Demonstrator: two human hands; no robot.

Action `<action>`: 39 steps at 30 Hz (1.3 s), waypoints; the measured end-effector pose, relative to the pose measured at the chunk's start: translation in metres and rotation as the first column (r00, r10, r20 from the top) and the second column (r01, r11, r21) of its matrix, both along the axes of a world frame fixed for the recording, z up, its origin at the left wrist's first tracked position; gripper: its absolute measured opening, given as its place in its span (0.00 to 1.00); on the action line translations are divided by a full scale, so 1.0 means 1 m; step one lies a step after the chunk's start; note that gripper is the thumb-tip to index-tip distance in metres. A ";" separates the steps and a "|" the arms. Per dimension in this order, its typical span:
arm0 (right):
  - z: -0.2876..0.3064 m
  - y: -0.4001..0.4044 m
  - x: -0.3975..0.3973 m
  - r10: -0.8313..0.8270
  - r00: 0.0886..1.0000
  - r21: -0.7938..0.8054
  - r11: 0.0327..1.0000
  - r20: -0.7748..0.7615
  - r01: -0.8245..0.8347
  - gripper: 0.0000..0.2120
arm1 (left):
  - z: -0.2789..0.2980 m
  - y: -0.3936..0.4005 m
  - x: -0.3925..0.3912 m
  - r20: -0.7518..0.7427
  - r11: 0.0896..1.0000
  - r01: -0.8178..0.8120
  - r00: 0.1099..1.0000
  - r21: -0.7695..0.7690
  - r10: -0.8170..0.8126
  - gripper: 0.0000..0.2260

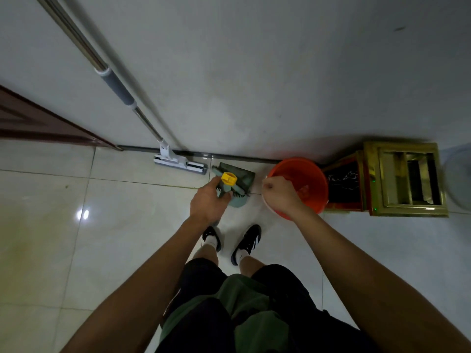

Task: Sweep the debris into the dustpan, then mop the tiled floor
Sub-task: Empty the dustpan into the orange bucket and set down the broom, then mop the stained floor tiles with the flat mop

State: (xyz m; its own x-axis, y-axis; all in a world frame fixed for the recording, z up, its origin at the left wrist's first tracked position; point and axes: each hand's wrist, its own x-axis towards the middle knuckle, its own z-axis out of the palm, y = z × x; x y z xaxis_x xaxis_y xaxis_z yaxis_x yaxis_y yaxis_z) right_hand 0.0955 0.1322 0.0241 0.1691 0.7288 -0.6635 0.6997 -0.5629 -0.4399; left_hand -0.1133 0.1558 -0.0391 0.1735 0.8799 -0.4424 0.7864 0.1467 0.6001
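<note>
A green dustpan (240, 176) with a comb-toothed edge stands on the tiled floor (51, 225) against the wall. A green handle topped by a yellow cap (228, 178) rises in front of it. My left hand (207, 203) is wrapped around that handle just below the cap. My right hand (280, 193) is closed in a fist at the near rim of an orange bucket (309, 174), apparently gripping the rim or its handle. A flat mop leans on the wall, with its head (179, 163) on the floor left of the dustpan and its pole (116, 86) slanting up to the left.
A gold-framed stand (407, 179) sits right of the bucket by the wall. A dark wooden door (38, 123) is at the left. My feet in black shoes (247, 242) stand just behind the dustpan. A pale round object (460, 174) shows at the right edge.
</note>
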 end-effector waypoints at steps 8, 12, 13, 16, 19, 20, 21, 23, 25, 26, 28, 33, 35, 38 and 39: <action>0.019 0.060 -0.007 0.173 0.984 0.079 0.981 0.038 -0.176 0.10 | 0.040 0.010 -0.048 -0.046 0.997 -0.059 0.997 0.055 0.061 0.16; 0.034 0.097 -0.025 0.145 0.988 0.152 0.979 -0.055 -0.135 0.11 | 0.060 0.028 -0.083 0.012 0.968 -0.232 0.973 0.091 0.232 0.15; 0.039 0.107 -0.032 0.125 0.988 0.156 0.982 -0.096 -0.109 0.13 | 0.065 0.035 -0.092 0.036 0.957 -0.272 0.962 0.101 0.270 0.15; 0.054 0.137 -0.057 0.136 0.978 0.187 0.977 -0.155 -0.107 0.18 | 0.080 0.066 -0.117 0.098 0.921 -0.364 0.930 0.136 0.353 0.15; 0.070 0.170 -0.088 0.180 0.968 0.225 0.964 -0.175 -0.139 0.20 | 0.090 0.110 -0.139 0.147 0.886 -0.438 0.896 0.150 0.418 0.17; 0.076 0.182 -0.099 0.188 0.964 0.239 0.961 -0.187 -0.141 0.20 | 0.093 0.127 -0.145 0.166 0.873 -0.462 0.883 0.154 0.439 0.18; 0.082 0.193 -0.111 0.188 0.961 0.257 0.957 -0.202 -0.133 0.20 | 0.097 0.145 -0.152 0.191 0.859 -0.487 0.868 0.158 0.457 0.19; 0.097 0.217 -0.134 0.187 0.953 0.308 0.945 -0.237 -0.109 0.20 | 0.104 0.181 -0.163 0.263 0.837 -0.524 0.839 0.158 0.476 0.21; 0.113 0.239 -0.159 0.206 0.948 0.376 0.921 -0.243 -0.104 0.20 | 0.110 0.214 -0.172 0.320 0.830 -0.533 0.825 0.162 0.467 0.22; 0.119 0.249 -0.171 0.212 0.947 0.407 0.908 -0.241 -0.100 0.20 | 0.112 0.229 -0.176 0.331 0.832 -0.528 0.826 0.172 0.455 0.23; 0.130 0.266 -0.193 0.216 0.947 0.465 0.881 -0.238 -0.084 0.20 | 0.113 0.254 -0.181 0.339 0.846 -0.496 0.844 0.195 0.417 0.23; 0.135 0.296 -0.232 0.213 0.953 0.575 0.816 -0.215 -0.053 0.21 | 0.105 0.289 -0.181 0.349 0.896 -0.380 0.892 0.231 0.288 0.20; 0.136 0.304 -0.239 0.201 0.952 0.601 0.799 -0.230 -0.023 0.23 | 0.103 0.298 -0.182 0.361 0.910 -0.345 0.898 0.228 0.250 0.18; 0.143 0.313 -0.249 0.217 0.954 0.677 0.736 -0.207 -0.021 0.16 | 0.102 0.305 -0.183 0.317 0.932 -0.256 0.933 0.256 0.169 0.13; 0.146 0.314 -0.252 0.215 0.955 0.692 0.722 -0.203 -0.015 0.12 | 0.102 0.305 -0.184 0.294 0.937 -0.232 0.944 0.260 0.152 0.13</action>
State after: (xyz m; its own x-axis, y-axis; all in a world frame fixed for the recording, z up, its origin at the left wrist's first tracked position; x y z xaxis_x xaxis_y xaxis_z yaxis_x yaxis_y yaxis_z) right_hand -0.1566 0.4458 0.1702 -0.0456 0.9989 0.0106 0.5470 0.0339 -0.8364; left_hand -0.2970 0.4603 0.0631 0.0640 0.9898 -0.1271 0.5664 0.0688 0.8212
